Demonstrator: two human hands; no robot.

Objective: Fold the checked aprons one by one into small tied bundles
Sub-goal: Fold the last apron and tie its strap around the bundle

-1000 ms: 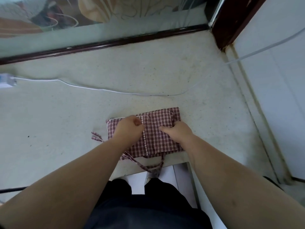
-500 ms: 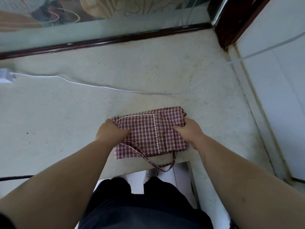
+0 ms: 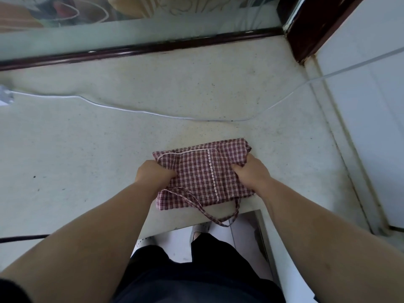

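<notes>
Both hands, left hand point(image 3: 154, 174) and right hand point(image 3: 251, 171), are pinching the folded apron point(image 3: 203, 176) by its sides, white cable point(image 3: 122, 108) lying at 12 o'clock, nothing blocking.

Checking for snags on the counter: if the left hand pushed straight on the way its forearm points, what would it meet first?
Probably more of the checked apron that the left hand already grips; past its far edge, the white cable looks next.

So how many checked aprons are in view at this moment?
1. The checked apron lies folded at the counter's near edge, gripped by the left hand and right hand. Others may be out of frame.
</notes>
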